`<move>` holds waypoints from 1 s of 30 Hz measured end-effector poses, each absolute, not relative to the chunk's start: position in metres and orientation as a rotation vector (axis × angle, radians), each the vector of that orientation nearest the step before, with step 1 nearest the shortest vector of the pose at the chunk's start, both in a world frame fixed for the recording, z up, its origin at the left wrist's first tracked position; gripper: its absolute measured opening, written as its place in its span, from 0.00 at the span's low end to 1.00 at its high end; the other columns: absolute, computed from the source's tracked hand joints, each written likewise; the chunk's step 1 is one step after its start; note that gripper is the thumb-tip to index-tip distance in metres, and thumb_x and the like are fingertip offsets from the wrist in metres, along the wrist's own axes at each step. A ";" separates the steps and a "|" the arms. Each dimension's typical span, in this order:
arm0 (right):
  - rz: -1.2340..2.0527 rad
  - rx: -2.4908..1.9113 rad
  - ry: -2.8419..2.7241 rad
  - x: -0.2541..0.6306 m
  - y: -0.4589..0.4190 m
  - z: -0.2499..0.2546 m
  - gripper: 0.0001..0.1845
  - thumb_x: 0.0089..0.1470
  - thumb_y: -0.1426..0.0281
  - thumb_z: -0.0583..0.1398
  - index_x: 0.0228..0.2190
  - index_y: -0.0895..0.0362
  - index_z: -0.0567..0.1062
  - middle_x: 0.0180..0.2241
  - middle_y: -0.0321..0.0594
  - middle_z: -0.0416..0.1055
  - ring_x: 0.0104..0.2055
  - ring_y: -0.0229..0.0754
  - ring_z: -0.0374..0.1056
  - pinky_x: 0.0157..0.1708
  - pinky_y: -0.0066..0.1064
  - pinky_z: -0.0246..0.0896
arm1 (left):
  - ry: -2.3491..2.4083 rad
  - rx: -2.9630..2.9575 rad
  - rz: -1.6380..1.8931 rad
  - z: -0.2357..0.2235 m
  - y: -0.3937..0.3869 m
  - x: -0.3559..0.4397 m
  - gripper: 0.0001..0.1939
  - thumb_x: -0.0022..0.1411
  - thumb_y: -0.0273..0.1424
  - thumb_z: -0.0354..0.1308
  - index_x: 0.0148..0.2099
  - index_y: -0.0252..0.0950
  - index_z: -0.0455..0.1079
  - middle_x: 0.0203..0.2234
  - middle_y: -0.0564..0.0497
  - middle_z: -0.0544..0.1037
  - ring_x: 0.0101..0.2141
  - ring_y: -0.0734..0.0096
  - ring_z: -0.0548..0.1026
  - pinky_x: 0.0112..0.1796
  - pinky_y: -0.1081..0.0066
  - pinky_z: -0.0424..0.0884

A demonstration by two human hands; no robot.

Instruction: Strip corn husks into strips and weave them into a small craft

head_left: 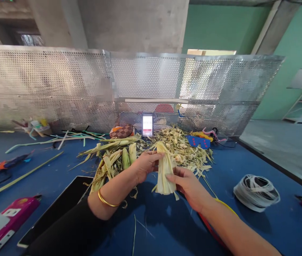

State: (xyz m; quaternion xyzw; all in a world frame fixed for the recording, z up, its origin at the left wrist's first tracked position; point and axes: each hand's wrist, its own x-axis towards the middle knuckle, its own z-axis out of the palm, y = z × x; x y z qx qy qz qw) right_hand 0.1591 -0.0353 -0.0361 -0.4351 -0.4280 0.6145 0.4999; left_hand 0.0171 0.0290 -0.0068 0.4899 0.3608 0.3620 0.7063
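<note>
Here's the bundle of corn husk (165, 170), pale and pleated, up in front of the person over the middle of the tabletop (156, 236), its folds fanning out toward the lower end. And 2 hands are on it: the left hand (147, 164) pinches it high on the left side, thumb across the front, while the right hand (185, 180) grips it lower down on the right, thumb pressed to the front. The hands sit near each other with the husk between them.

Just beyond, a heap of shredded husk (184, 144) spreads toward the tabletop's far edge, and left of it lie longer husk leaves (111, 161), some greenish. A lit phone (147, 124) stands behind, next to a checkered pouch (121, 131). Over to the right, a blue cutout with red dots (199, 142) leans at the heap, toward the far right corner.

Out by the right edge, there's a coil of white cord (256, 192). Swing to the near left: a flat black panel (57, 206) lies slanted, a pink power strip (20, 209) just beside it. Along the far edge runs a perforated metal screen (60, 89).
</note>
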 end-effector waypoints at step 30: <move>0.595 -1.395 -1.607 0.178 -0.031 -0.033 0.12 0.49 0.63 0.57 0.20 0.54 0.65 0.19 0.32 0.60 0.23 0.38 0.57 0.24 0.29 0.51 | 1.055 1.163 0.890 -0.018 0.030 0.027 0.08 0.49 0.31 0.64 0.25 0.32 0.70 0.18 0.54 0.74 0.18 0.78 0.70 0.21 0.77 0.65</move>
